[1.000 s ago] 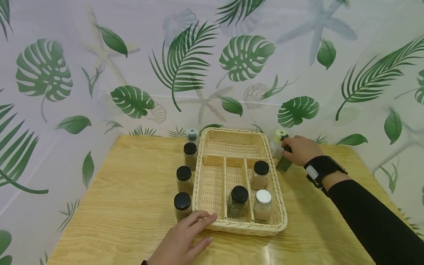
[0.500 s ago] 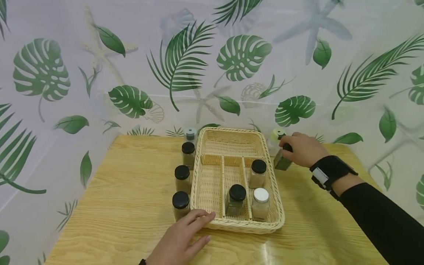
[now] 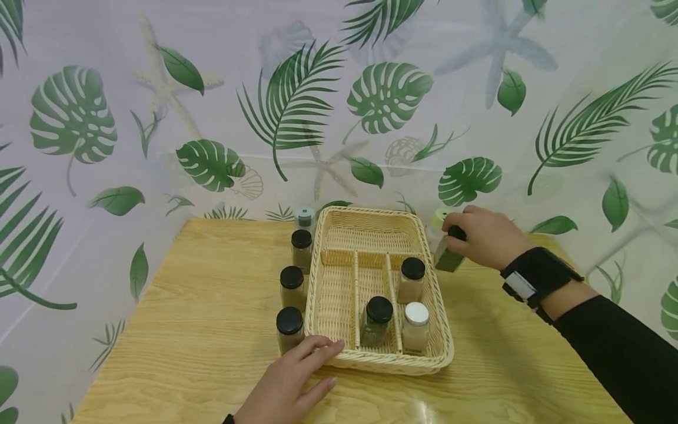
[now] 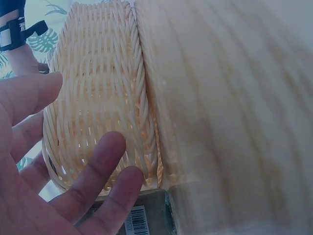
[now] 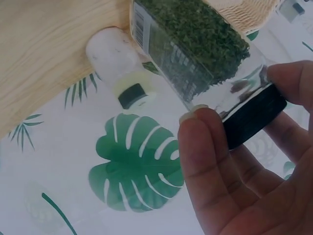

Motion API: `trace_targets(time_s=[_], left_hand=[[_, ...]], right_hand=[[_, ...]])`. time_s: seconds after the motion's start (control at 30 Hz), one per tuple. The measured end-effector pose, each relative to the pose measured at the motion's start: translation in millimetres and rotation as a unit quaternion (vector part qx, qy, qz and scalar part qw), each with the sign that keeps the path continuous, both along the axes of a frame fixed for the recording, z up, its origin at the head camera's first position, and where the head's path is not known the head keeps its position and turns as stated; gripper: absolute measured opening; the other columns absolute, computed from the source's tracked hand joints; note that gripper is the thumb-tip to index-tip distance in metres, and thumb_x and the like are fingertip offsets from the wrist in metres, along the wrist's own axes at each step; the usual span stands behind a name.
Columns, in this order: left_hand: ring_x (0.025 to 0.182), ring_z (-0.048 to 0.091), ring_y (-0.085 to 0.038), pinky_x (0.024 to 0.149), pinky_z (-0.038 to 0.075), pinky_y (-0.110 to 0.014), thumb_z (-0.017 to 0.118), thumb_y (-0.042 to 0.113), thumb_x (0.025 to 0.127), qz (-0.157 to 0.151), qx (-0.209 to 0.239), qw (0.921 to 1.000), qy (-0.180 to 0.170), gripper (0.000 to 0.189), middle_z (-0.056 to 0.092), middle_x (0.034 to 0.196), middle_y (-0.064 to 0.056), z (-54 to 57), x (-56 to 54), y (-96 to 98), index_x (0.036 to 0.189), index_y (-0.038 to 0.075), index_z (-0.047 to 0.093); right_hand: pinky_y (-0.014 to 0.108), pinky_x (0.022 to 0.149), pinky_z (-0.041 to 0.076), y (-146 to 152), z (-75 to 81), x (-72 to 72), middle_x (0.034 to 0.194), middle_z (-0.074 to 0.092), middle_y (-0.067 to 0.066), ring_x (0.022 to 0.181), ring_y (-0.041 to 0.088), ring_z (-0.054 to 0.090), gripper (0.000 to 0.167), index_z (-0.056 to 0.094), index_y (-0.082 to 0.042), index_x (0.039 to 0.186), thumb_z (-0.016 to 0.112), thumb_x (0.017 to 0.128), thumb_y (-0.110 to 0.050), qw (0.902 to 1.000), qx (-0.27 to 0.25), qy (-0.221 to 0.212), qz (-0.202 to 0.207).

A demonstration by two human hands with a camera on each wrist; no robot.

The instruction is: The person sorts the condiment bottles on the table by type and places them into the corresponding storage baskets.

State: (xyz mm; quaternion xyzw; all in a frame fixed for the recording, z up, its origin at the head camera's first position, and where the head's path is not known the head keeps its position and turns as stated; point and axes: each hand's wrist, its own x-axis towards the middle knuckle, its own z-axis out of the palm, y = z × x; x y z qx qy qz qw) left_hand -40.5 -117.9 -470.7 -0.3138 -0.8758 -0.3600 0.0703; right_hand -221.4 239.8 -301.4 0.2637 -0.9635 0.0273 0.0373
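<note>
Green-filled jar [image 3: 448, 260] tilts outside the basket [image 3: 392, 358] at two o'clock, top clamped by the right hand [image 3: 486, 237]; the left hand [image 3: 288, 377], fingers apart, apparently braces the basket at seven.

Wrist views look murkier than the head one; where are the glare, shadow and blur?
Head view: brighter, with glare low on the yellow wood-grain table and soft shadow beside the black fabric sleeve. Left wrist view: hazy, table grain smeared, the pale woven basket clearer. Right wrist view: dim, the clear jar of green flakes fairly crisp, the whitish yellow-lidded bottle softer.
</note>
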Motion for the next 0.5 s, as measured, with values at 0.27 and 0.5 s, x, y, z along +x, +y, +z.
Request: trace_targets(time_s=[0.27,0.5], left_hand=[[0.107,0.059,-0.006,0.082,0.054,-0.026,0.065,0.033,0.098,0.008,0.000,0.9997,-0.024,0.052,0.052,0.132,0.012,-0.2,-0.8,0.4,0.148,0.026,0.050],[0.106,0.060,-0.008,0.082,0.054,-0.027,0.064,0.033,0.099,0.003,0.004,0.9997,-0.024,0.052,0.053,0.132,0.010,0.1,-0.5,0.4,0.148,0.025,0.050]], right_hand=[[0.041,0.063,0.049,-9,14.4,3.1,0.099,0.065,0.011,0.076,0.021,0.058,0.022,0.071,-0.010,0.110,0.066,0.094,-0.023,0.9997,0.005,0.018,0.014],[0.043,0.066,0.051,-18,24.7,7.0,0.104,0.067,0.013,0.078,0.023,0.062,0.021,0.071,-0.010,0.110,0.064,0.094,-0.022,0.9996,-0.001,0.024,0.015]])
